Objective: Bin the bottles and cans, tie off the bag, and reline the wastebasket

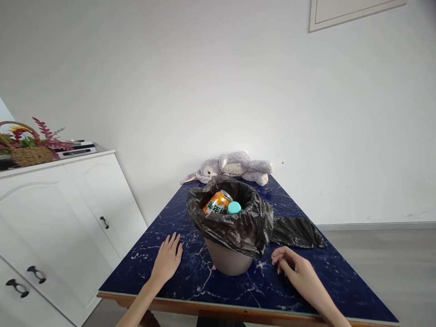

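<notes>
A grey-brown trash bin (228, 259) stands on the blue marbled table, lined with a black garbage bag (235, 231) folded over its rim. Inside the bag an orange drink can (218, 203) lies tilted, beside a turquoise cap (234, 207); whatever the cap sits on is hidden. My left hand (167, 260) lies flat on the table to the left of the bin, fingers stretched out, holding nothing. To the bin's right, my right hand (293, 268) rests loosely curled with thumb and fingers apart, nothing visible in it. Just beyond it lies a flat black plastic bag (298, 232).
A grey plush rabbit (235, 165) lies at the table's far end against the wall. White cabinets (68, 218) stand on the left, topped by a wicker basket (32, 155) of artificial flowers. The table (136, 272) has a wooden front edge.
</notes>
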The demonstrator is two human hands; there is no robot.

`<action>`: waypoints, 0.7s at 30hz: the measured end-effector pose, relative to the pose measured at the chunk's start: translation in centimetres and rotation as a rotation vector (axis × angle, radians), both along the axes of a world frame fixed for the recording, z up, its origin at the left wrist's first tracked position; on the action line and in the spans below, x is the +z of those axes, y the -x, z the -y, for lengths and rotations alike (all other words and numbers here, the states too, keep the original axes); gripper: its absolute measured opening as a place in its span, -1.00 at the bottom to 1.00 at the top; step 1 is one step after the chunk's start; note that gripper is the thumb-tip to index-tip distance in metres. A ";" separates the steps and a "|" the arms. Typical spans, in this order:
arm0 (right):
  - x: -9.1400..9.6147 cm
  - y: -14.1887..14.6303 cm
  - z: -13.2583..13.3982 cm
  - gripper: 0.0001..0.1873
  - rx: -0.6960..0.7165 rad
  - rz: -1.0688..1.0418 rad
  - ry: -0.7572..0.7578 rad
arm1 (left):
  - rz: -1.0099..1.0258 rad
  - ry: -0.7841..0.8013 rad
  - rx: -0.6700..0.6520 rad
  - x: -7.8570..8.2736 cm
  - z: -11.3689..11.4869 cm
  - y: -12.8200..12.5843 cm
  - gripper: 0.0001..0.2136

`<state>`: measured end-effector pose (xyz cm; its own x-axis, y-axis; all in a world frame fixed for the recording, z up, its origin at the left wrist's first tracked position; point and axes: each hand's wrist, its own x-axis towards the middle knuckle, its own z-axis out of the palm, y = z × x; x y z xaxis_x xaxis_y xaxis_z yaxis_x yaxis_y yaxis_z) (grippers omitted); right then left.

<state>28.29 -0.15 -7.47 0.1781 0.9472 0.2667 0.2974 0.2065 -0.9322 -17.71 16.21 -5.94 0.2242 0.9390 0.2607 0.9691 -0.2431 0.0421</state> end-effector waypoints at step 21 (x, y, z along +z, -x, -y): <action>15.2 -0.4 -4.3 -0.61 0.468 -0.889 0.169 | 1.304 0.532 -0.283 20.6 0.9 -11.2 -0.23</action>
